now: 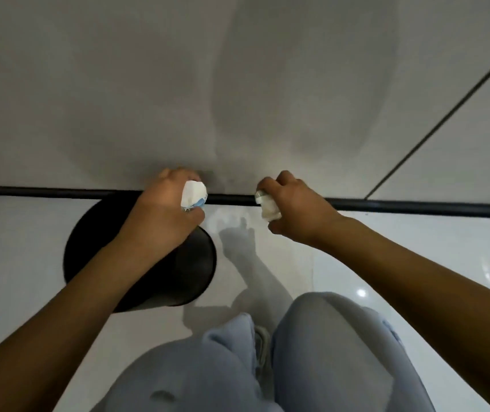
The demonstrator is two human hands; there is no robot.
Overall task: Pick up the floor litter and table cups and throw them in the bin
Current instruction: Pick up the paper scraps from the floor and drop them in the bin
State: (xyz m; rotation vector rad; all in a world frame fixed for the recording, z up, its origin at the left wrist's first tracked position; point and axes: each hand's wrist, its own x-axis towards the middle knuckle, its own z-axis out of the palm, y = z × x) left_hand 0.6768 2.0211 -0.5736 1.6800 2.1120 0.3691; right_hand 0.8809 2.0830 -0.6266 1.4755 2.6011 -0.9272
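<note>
A round black bin (pixel 178 272) stands on the white floor against the wall, partly hidden under my left forearm. My left hand (pixel 163 209) hovers over the bin's far rim and grips a crumpled white paper cup with blue print (pixel 194 194). My right hand (pixel 291 206) is to the right of the bin, above the floor, and holds a small crumpled whitish cup or wrapper (pixel 267 205). Both hands are at about the same height, close to the wall.
A black skirting strip (pixel 44 192) runs along the foot of the pale wall (pixel 148 84). A dark vertical joint (pixel 446 114) marks a wall corner at the right. My legs in light grey trousers (pixel 327 352) fill the bottom; glossy white floor (pixel 446 263) lies right.
</note>
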